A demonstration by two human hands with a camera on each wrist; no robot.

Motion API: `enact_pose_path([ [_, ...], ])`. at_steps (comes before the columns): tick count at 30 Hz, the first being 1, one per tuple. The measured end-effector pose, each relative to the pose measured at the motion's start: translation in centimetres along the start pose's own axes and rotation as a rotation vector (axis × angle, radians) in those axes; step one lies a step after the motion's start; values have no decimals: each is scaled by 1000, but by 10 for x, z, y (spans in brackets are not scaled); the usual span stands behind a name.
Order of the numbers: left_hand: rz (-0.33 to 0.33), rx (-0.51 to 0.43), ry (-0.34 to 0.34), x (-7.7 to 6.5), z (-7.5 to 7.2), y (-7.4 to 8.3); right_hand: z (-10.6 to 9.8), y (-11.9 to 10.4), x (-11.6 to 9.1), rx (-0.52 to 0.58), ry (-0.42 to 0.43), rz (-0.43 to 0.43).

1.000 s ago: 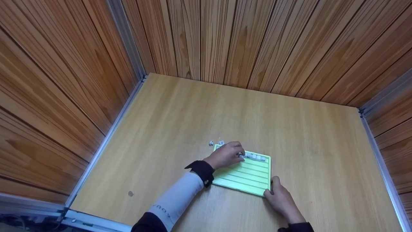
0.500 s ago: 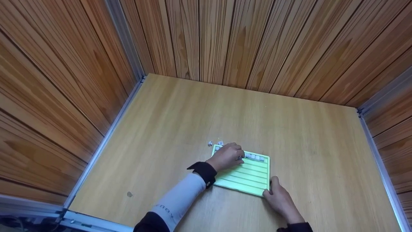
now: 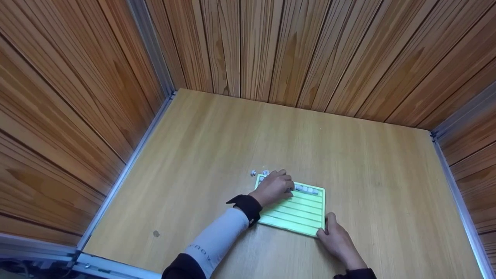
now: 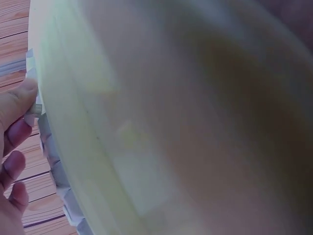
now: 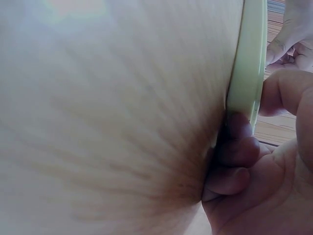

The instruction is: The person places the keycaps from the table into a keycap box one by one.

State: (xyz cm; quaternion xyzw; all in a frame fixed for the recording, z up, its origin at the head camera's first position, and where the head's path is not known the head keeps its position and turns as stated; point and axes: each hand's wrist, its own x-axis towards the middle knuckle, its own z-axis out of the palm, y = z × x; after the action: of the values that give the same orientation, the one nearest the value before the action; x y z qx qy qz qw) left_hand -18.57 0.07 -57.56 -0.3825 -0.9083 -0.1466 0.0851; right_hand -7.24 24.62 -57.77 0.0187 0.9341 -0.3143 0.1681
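A light green ridged tray (image 3: 292,217) lies on the tabletop in the head view. My left hand (image 3: 273,188) is over its far row, where several small white blocks (image 3: 308,189) line up. Between thumb and forefinger it pinches one small white block (image 4: 34,109), seen in the left wrist view beside the row. My right hand (image 3: 339,242) grips the tray's near right corner. In the right wrist view its thumb lies on the upper side of the tray rim (image 5: 248,63), with curled fingers (image 5: 238,152) at the underside.
Two loose white pieces, one (image 3: 253,173) left of the other (image 3: 265,172), lie just beyond the tray's far left corner. A dark round spot (image 3: 156,233) marks the tabletop at left. Wood-plank walls (image 3: 271,50) rise along the back and sides.
The left hand has shifted very slightly over the far row, its fingers still at the same spot. The right hand keeps its hold on the corner.
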Motion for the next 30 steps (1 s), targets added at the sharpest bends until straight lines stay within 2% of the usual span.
enact_pose_path([
  [8,-36,12,-49,-1,6,1,1,0,0,-1,-15,-11],
  [14,-59,24,-36,-4,7,1,2,0,-1,-3,-15,0],
  [20,-63,-9,-24,-6,7,0,1,-2,-2,-2,-13,-17],
  [24,-58,-39,-16,-6,3,-1,0,-1,-1,-3,-12,-25],
  [30,-66,-6,7,-10,-6,-11,-1,0,1,-9,-16,-8],
])
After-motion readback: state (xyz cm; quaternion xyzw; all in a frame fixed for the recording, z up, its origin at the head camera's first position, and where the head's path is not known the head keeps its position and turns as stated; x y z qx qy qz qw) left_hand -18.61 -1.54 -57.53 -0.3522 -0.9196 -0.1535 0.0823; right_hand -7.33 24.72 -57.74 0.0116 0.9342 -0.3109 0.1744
